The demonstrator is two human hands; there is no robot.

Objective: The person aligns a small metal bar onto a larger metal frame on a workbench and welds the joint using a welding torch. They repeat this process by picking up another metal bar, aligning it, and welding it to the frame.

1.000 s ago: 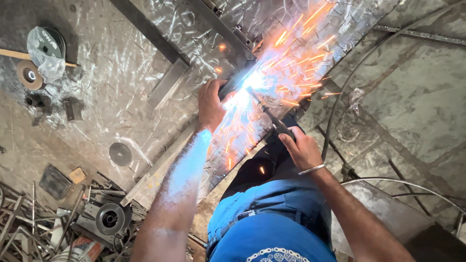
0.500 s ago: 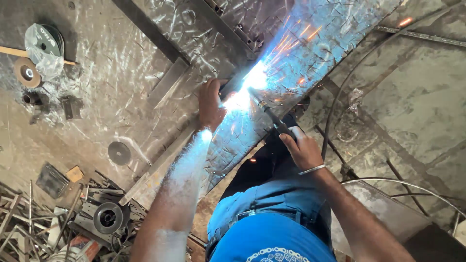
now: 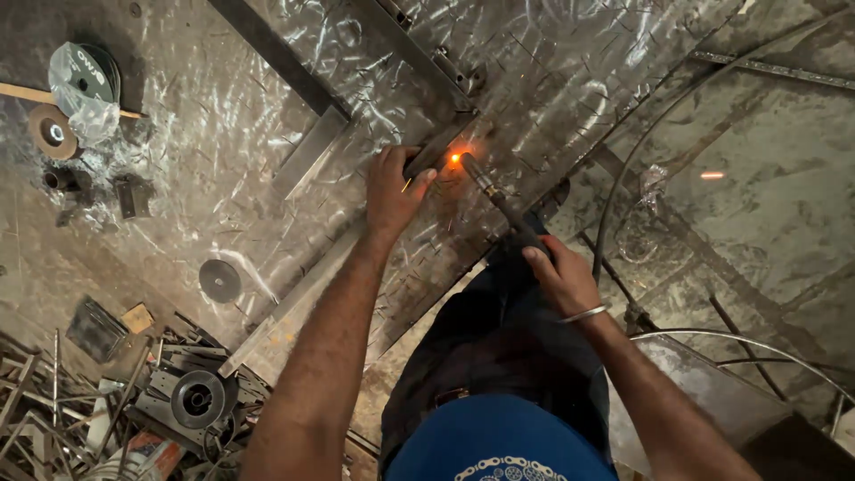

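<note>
Welding torch (image 3: 500, 203) sits closed in my right hand (image 3: 561, 278), one slim stiff handle, light, gripped well back from the glowing tip. My left hand (image 3: 392, 191) clamps a short steel bar (image 3: 435, 151) on the metal bench (image 3: 223, 178): rigid, heavy, likely hot near the joint. Farther left lie three grinding discs (image 3: 219, 281).

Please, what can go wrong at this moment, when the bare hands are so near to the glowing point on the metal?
1. The left hand presses the short metal bar right beside the orange glowing spot; with no glove, it could burn.
2. The right hand grips the welding torch bare too, so stray sparks may hit skin.
3. The cable loops close by the legs and might snag.
</note>
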